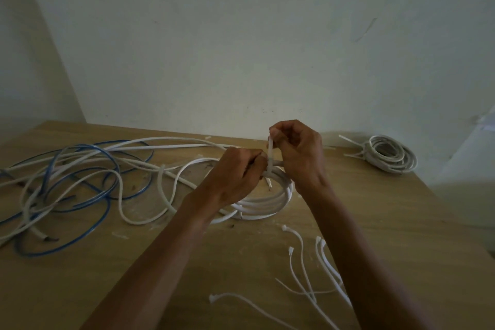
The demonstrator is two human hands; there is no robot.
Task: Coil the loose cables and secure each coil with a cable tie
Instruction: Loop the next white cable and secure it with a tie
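Observation:
A white cable coil lies on the wooden table at the centre. A white cable tie wraps its far side and stands upright. My right hand pinches the tie's free end and holds it up above the coil. My left hand grips the coil and the tie's head right beside it. A loose tangle of white cables and blue cable spreads over the table's left half.
A tied coil of white cable with tie tails sticking out lies at the far right near the wall. Several loose white cable ties lie at the front right, partly under my right forearm. The table's right edge drops away.

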